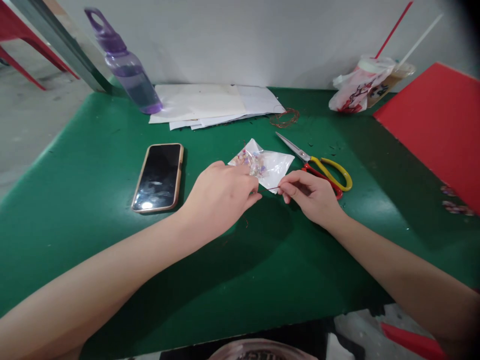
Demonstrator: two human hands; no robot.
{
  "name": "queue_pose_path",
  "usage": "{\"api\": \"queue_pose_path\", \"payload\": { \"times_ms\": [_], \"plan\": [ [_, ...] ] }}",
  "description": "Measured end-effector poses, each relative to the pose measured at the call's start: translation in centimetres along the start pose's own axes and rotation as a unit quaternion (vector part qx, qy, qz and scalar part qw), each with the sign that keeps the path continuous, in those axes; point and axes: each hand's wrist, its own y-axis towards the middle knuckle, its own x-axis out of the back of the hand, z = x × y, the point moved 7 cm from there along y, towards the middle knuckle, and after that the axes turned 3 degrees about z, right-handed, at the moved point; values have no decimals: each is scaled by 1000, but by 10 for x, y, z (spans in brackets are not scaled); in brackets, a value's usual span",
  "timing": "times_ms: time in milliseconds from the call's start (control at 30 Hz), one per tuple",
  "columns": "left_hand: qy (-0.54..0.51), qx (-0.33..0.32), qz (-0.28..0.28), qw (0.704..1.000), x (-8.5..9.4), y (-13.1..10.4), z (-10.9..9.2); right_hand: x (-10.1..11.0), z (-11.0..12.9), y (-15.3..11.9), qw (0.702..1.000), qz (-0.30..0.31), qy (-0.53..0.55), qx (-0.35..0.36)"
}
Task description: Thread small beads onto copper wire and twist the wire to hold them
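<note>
My right hand (313, 197) pinches a thin dark strand (272, 188) between thumb and fingertips, and the strand points left toward my other hand. My left hand (225, 195) is bent over the near left edge of a small clear-and-white packet (275, 165). Its fingers curl downward with the thumb close to the index finger; what they hold, if anything, is hidden. Small multicoloured beads (249, 159) lie in or on the packet. Just beyond my right hand lie scissors (309, 160) with yellow and red handles, blades pointing away to the left.
A phone (159, 177) lies left of my left hand. Behind are a purple water bottle (131, 75), stacked white papers (206, 102) and a coil of copper-coloured wire (285, 118). Bagged drink cups (363, 82) and a red board (437, 120) stand at the right of the green table (225, 295).
</note>
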Motion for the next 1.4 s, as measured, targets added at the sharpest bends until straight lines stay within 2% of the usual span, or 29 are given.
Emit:
{"api": "queue_pose_path", "payload": {
  "times_ms": [167, 433, 533, 633, 700, 767, 867, 933, 1000, 1033, 1100, 1167, 1233, 1400],
  "plan": [
    [3, 62, 24, 998, 1, 0, 2, 7, 4, -1, 998, -40, 6, 45],
    [0, 89, 24, 996, 2, 0, 4, 11, 5, 0, 994, -69, 40, 80],
    [-26, 83, -23, 996, 11, -1, 2, 15, 2, 1, 991, -83, 69, 81],
    [-84, 90, -88, 988, 29, -3, 2, 18, -1, 2, 986, -91, 108, 85],
    [-125, 118, -129, 977, 40, -4, 11, 20, -4, 2, 984, -100, 122, 85],
    [-178, 161, -143, 960, 39, -3, 25, 21, -5, 2, 982, -110, 128, 87],
    [-306, 197, -106, 925, 15, 3, 44, 22, -5, 3, 980, -119, 126, 96],
    [-411, 209, -31, 887, -12, 8, 49, 23, -3, 2, 980, -128, 112, 102],
    [-531, 224, 66, 815, -40, 10, 46, 25, -1, 1, 979, -146, 88, 109],
    [-570, 233, 97, 782, -49, 10, 44, 27, 1, 0, 978, -157, 72, 113],
    [-627, 242, 136, 728, -58, 8, 39, 28, 4, -1, 976, -176, 43, 118],
    [-659, 245, 148, 696, -58, 7, 37, 30, 5, -3, 974, -194, 22, 118],
    [-669, 234, 147, 690, -54, 7, 37, 32, 6, -3, 972, -208, 3, 111],
    [-651, 193, 156, 717, -49, 8, 38, 35, 3, -3, 970, -216, -75, 87]
  ]
}}
